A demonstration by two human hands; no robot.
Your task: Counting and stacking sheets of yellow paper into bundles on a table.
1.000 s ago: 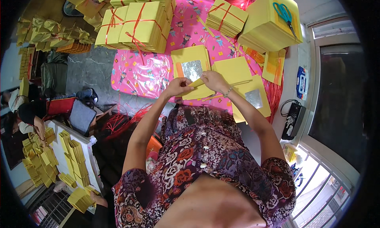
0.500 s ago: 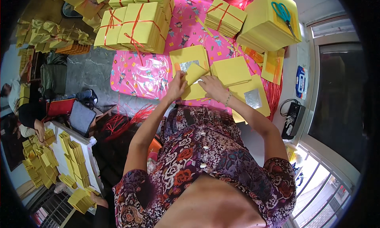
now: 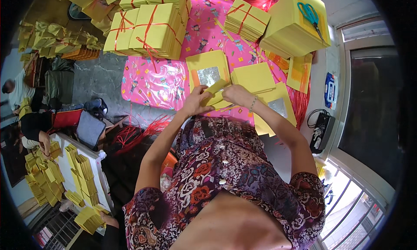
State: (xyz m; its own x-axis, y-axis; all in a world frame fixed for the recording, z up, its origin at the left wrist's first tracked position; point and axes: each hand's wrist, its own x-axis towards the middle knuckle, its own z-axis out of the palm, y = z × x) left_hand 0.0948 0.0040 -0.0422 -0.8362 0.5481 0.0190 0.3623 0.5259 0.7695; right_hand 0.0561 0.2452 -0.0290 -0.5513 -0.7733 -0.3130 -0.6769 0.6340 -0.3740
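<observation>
A: Head view, person seated at pink mat (image 3: 152,82). Both hands on one folded yellow sheet (image 3: 216,92) at mat's near edge, just above the lap.

B: Grip?

A: Left hand (image 3: 197,101) pinches sheet's left end, fingers closed on it. Right hand (image 3: 234,93) clamps the right end, bracelet on wrist. Sheet is creased lengthwise, tilted up toward the right.

B: Around it?

A: Yellow stack w/ silver square (image 3: 208,72) lies just beyond the hands. Second foil-marked stack (image 3: 278,106) sits by right forearm at mat's right edge. Tied bundles (image 3: 147,30), red string, fill mat's far left corner. Tall yellow pile at far right corner carries teal scissors (image 3: 309,13). Other people w/ more yellow paper well apart, left rim.
</observation>
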